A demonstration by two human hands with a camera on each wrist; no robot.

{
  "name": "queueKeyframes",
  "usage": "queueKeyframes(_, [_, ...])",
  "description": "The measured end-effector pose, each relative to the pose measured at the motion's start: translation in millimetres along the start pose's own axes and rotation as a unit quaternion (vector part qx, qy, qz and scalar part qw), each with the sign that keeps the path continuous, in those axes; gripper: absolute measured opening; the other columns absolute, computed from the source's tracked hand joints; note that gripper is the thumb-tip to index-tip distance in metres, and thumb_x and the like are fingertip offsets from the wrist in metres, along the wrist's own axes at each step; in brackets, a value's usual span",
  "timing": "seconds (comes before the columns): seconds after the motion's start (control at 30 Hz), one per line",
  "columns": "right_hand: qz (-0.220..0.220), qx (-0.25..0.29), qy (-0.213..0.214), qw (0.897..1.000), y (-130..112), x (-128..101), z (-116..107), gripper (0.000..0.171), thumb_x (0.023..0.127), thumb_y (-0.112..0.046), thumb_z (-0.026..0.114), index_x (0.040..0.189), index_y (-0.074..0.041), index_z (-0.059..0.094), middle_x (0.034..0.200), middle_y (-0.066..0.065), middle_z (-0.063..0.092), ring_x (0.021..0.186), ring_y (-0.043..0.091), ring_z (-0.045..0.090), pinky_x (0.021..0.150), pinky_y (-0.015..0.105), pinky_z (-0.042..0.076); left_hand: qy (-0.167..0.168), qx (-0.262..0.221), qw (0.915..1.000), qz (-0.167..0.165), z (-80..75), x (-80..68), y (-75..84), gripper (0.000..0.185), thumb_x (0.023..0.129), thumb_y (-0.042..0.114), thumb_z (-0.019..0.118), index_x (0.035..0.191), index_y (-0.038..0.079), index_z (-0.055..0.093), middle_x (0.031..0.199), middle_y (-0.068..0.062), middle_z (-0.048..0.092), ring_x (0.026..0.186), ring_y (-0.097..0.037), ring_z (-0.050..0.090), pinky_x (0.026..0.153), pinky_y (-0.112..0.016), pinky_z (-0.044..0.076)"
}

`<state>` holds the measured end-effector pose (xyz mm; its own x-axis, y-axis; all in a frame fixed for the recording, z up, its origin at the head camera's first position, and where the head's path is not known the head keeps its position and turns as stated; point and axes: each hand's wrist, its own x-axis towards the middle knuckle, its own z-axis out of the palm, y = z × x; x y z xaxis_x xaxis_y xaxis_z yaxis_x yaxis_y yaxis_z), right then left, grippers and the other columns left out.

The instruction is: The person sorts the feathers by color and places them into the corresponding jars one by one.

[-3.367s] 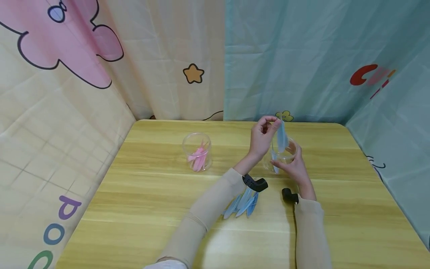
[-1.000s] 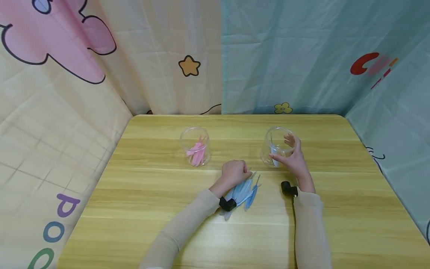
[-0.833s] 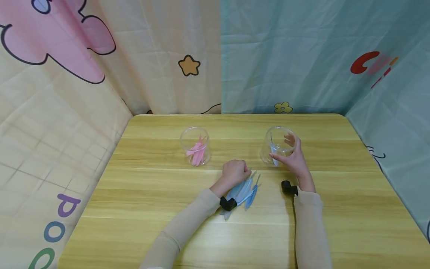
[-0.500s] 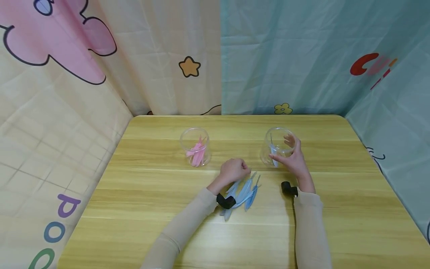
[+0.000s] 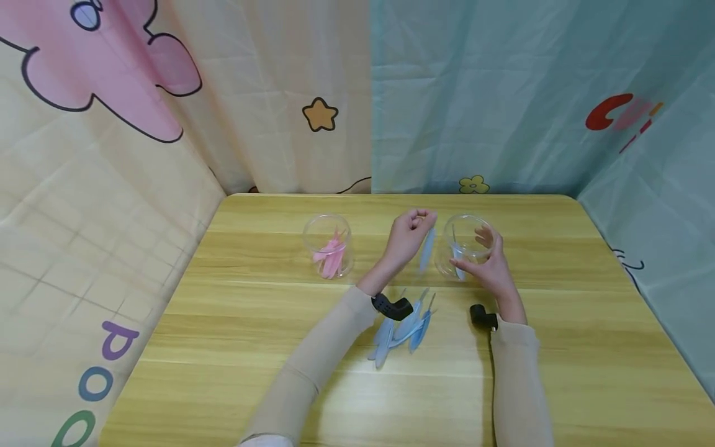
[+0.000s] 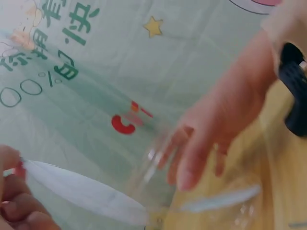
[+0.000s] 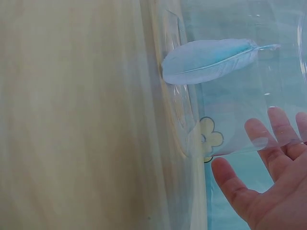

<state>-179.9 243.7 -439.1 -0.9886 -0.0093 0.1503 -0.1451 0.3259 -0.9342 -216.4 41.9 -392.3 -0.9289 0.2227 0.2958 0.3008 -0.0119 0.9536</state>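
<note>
My left hand [image 5: 409, 231] hangs above the table [image 5: 558, 347], just left of the clear jar [image 5: 468, 243], pinching a feather [image 5: 427, 249] that dangles beside the jar's left wall. My right hand [image 5: 487, 267] wraps the jar's near right side. Another feather [image 7: 211, 61] lies inside it. A second jar [image 5: 328, 246] stands well left, feathers [image 5: 331, 256] in it. A loose pile of feathers [image 5: 403, 328] lies nearer me, between my forearms.

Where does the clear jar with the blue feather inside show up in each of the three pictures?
Head view: clear jar right of centre on the table, right hand around it.
Left wrist view: jar at lower centre, blurred, behind the fingers.
Right wrist view: jar wall fills the right half.
Shared landmark: the blue feather inside.
</note>
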Motion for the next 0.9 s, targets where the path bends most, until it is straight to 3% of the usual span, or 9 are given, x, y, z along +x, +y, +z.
queueKeyframes(0.1, [0.009, -0.001, 0.0, 1.0, 0, 0, 0, 0.095, 0.079, -0.01, 0.078, 0.145, -0.002, 0.01, 0.146, 0.023, 0.022, 0.134, 0.042, 0.02, 0.102, 0.065, 0.018, 0.029, -0.08, 0.9955, 0.04, 12.8, 13.3, 7.4, 0.025, 0.099, 0.021, 0.053, 0.106, -0.003, 0.059, 0.051, 0.003, 0.033, 0.043, -0.011, 0.025, 0.044, -0.024, 0.025])
queueKeyframes(0.23, [0.013, 0.0, 0.0, 1.0, 0, 0, 1, 0.095, 0.079, -0.01, 0.077, 0.145, -0.003, 0.01, 0.147, 0.023, 0.022, 0.134, 0.042, 0.02, 0.103, 0.065, 0.019, 0.072, -0.143, 0.9838, 0.08, 30.5, 25.7, 6.3, 0.022, 0.1, 0.018, 0.051, 0.106, -0.003, 0.055, 0.051, 0.001, 0.035, 0.041, -0.012, 0.025, 0.041, -0.025, 0.023])
queueKeyframes(0.37, [0.01, 0.001, 0.003, 1.0, 0, 0, 1, 0.094, 0.079, -0.009, 0.077, 0.145, -0.003, 0.01, 0.146, 0.023, 0.022, 0.134, 0.042, 0.02, 0.102, 0.064, 0.02, 0.096, -0.168, 0.977, 0.09, 44.4, 30.8, 4.3, 0.021, 0.1, 0.013, 0.049, 0.108, -0.006, 0.054, 0.054, -0.002, 0.041, 0.045, -0.012, 0.032, 0.045, -0.024, 0.027])
queueKeyframes(0.47, [0.012, 0.002, 0.003, 1.0, 1, -1, 2, 0.094, 0.079, -0.007, 0.077, 0.146, -0.004, 0.01, 0.146, 0.022, 0.022, 0.134, 0.042, 0.02, 0.102, 0.065, 0.021, 0.103, -0.16, 0.9785, 0.079, 49.6, 26.6, 4.6, 0.022, 0.1, 0.011, 0.048, 0.109, -0.009, 0.054, 0.061, -0.009, 0.051, 0.053, -0.01, 0.043, 0.05, -0.024, 0.035])
queueKeyframes(0.6, [0.01, 0.009, 0.003, 1.0, 9, 1, 3, 0.097, 0.077, -0.007, 0.078, 0.146, -0.005, 0.01, 0.146, 0.021, 0.022, 0.134, 0.042, 0.02, 0.101, 0.066, 0.02, 0.083, -0.123, 0.9872, 0.057, 48.4, 14.4, 6.3, 0.022, 0.1, 0.01, 0.049, 0.108, -0.01, 0.054, 0.066, -0.018, 0.055, 0.056, -0.007, 0.045, 0.055, -0.022, 0.038])
queueKeyframes(0.77, [0.005, 0.0, 0.012, 1.0, 29, 8, 2, 0.1, 0.077, -0.014, 0.081, 0.147, -0.012, 0.01, 0.148, 0.016, 0.024, 0.134, 0.038, 0.022, 0.102, 0.064, 0.022, 0.04, -0.106, 0.9926, 0.044, 39.9, 3.9, -2.3, 0.021, 0.098, 0.007, 0.051, 0.112, -0.008, 0.053, 0.051, -0.003, 0.038, 0.042, -0.008, 0.027, 0.042, -0.023, 0.025])
queueKeyframes(0.9, [-0.005, -0.008, 0.018, 1.0, 34, 11, 1, 0.1, 0.076, -0.017, 0.081, 0.148, -0.013, 0.011, 0.148, 0.015, 0.024, 0.135, 0.036, 0.023, 0.102, 0.063, 0.022, 0.015, -0.099, 0.9939, 0.045, 27.7, 3.3, -23.6, 0.026, 0.098, 0.01, 0.052, 0.117, -0.009, 0.05, 0.05, 0.003, 0.034, 0.04, -0.009, 0.024, 0.038, -0.024, 0.021])
